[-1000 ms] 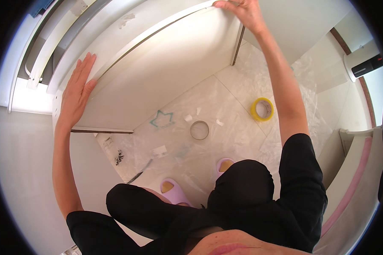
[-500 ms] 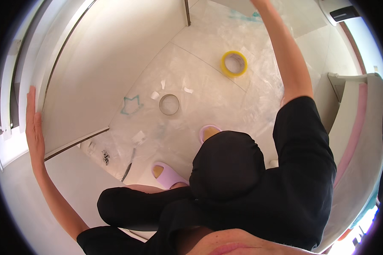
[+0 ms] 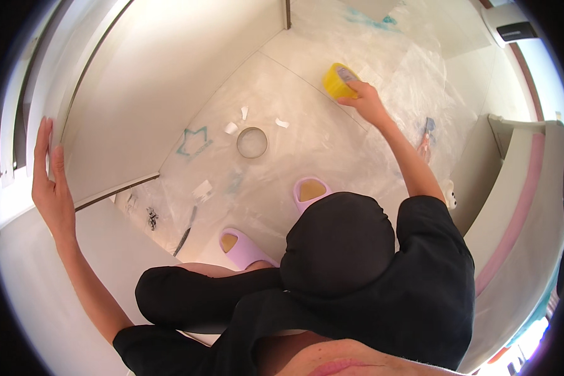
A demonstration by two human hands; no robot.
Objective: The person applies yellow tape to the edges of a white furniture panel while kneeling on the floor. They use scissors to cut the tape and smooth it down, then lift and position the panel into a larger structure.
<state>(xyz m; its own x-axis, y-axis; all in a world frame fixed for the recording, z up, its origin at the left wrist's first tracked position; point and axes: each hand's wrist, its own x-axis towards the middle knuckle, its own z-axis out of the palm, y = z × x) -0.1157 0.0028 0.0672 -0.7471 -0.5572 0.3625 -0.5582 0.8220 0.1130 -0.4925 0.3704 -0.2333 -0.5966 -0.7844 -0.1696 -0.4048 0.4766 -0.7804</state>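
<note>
My right hand (image 3: 368,105) grips the near rim of a wide yellow tape roll (image 3: 335,81), thumb on top. The roll is tilted up on edge over the plastic sheet (image 3: 307,113) on the floor; whether it still touches the sheet I cannot tell. At the far left my left hand (image 3: 54,194) rests against the edge of a large white panel (image 3: 169,75), fingers stretched out and thumb apart, holding nothing. A narrow tape-like ring (image 3: 238,144) lies flat on the sheet, left of the yellow roll.
Small white scraps (image 3: 231,128) lie around the ring. A slim dark tool (image 3: 183,241) is near my left knee. Beyond my right forearm lies a blue-tipped tool (image 3: 428,125). A pale bench with a pink stripe (image 3: 514,216) stands at right. My lilac slippers (image 3: 247,252) are on the floor.
My right hand has come back from the far upper edge and taken hold of the yellow tape roll, which was lying flat and is now tilted. My left thumb has spread from the fingers.
</note>
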